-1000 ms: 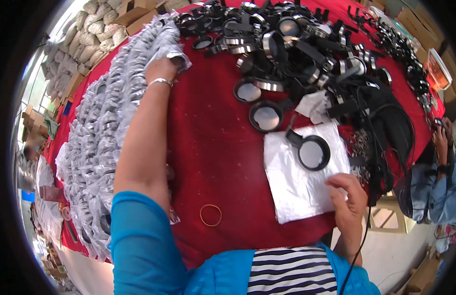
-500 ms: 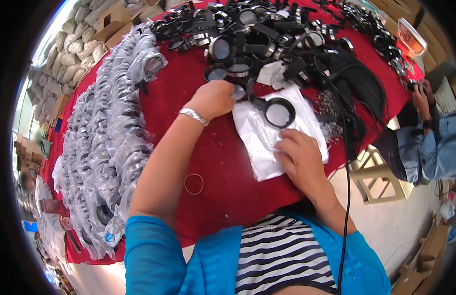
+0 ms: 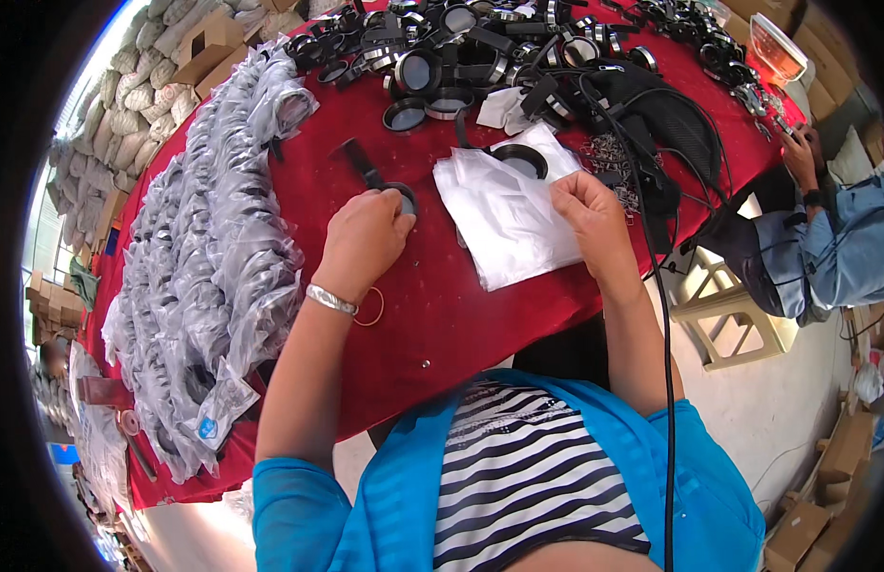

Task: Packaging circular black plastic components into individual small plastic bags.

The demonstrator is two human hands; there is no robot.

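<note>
Both hands are busy at a red-covered table (image 3: pixel 413 334), where the step in hand, we judge, is taking up a piece on the left and film on the right. Rows of plastic-wrapped pieces (image 3: pixel 223 219) fill the left side; a heap of loose black-and-silver rings (image 3: pixel 494 67) crowds the far side. With a black mesh bag (image 3: pixel 661 124) at far right, we judge the heap limits reaching room.

The stack of translucent plastic sleeves (image 3: pixel 528 257) lies right of centre, its right edge pinched between thumb and fingers of the right hand (image 3: pixel 595 219). The left hand (image 3: pixel 366 238) grips a black handled ring (image 3: pixel 404 195), handle pointing far. A second black ring (image 3: pixel 520 154) shows at the stack's far edge; we cannot tell whether film encloses it. The next move, in our judgement, calls for a light touch on thin film.

A tan rubber band (image 3: pixel 370 310) lies beside the left wrist; tiny metal bits (image 3: pixel 609 157) lie right of the sleeves.
</note>
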